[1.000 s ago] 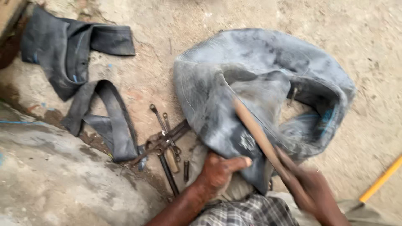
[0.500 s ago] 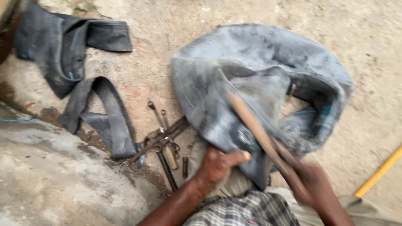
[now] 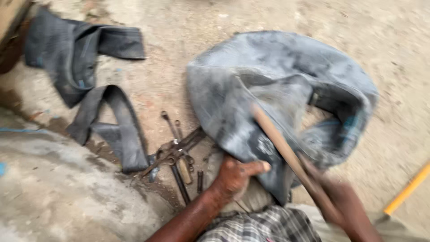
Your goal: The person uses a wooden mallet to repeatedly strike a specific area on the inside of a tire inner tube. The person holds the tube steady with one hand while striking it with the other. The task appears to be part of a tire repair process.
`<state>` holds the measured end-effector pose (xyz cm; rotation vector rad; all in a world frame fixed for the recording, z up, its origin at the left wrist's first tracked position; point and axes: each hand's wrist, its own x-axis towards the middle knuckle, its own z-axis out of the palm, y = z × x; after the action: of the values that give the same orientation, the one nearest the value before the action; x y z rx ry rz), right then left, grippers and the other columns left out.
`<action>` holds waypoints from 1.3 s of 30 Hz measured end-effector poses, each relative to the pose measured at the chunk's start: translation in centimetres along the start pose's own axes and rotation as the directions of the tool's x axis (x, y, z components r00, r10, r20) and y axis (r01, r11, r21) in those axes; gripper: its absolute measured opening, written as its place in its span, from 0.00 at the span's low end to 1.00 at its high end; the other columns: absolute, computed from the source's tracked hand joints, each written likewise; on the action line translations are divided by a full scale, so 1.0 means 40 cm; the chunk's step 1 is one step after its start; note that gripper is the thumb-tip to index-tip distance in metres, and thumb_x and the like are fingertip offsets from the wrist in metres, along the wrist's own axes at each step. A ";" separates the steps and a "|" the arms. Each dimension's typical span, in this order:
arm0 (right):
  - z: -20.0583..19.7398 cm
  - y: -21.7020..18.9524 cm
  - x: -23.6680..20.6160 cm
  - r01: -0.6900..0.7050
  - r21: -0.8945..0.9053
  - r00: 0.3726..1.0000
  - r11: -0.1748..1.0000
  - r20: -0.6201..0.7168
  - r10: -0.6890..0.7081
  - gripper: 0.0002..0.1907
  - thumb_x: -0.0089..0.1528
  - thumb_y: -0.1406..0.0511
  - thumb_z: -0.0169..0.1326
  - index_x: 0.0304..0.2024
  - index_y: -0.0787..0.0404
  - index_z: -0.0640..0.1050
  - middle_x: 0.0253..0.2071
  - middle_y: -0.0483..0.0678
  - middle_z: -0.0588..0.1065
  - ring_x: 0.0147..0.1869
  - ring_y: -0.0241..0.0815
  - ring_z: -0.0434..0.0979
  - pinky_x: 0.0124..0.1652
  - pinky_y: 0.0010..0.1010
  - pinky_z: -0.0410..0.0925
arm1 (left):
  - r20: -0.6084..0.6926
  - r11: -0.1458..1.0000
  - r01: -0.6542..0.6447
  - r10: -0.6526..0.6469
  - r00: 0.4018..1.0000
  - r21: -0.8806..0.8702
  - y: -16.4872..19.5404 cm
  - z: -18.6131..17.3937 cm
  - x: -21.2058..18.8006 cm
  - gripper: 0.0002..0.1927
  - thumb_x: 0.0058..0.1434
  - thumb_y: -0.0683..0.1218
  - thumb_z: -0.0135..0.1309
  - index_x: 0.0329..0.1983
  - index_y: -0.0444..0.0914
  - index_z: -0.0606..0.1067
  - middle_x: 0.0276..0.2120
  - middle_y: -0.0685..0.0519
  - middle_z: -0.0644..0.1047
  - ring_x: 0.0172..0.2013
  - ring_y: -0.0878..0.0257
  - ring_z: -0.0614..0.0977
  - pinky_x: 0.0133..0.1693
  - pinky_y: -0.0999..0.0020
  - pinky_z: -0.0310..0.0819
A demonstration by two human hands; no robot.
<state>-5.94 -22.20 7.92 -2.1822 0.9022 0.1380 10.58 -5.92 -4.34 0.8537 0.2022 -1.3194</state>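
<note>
The limp grey inner tube (image 3: pixel 286 107) lies on the ground at twelve o'clock from the person. The left hand (image 3: pixel 235 175) clamps its near edge, the best hold on soft, floppy rubber. The right hand (image 3: pixel 345 204) is closed around a stiff wooden stick (image 3: pixel 286 154).

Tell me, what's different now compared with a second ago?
Very little. The right hand keeps its grip on the wooden stick, its tip still against the big grey inner tube; it looks blurred, so probably moving. The left hand still presses the tube's edge. The metal tools and black rubber strips lie unchanged.
</note>
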 end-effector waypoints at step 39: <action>-0.045 -0.042 0.131 0.308 0.157 0.945 0.938 -0.168 -0.282 0.20 0.69 0.61 0.49 0.62 0.56 0.75 0.37 0.52 0.80 0.34 0.36 0.76 0.31 0.34 0.70 | 0.108 0.980 -0.175 0.185 0.977 -0.093 0.062 0.085 -0.060 0.22 0.46 0.32 0.64 0.48 0.32 0.78 0.41 0.49 0.83 0.46 0.58 0.84 0.54 0.58 0.78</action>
<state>-1.28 -25.59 8.32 -2.1458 0.6242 -0.2427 11.05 -6.27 0.49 0.7054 0.0853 -1.1783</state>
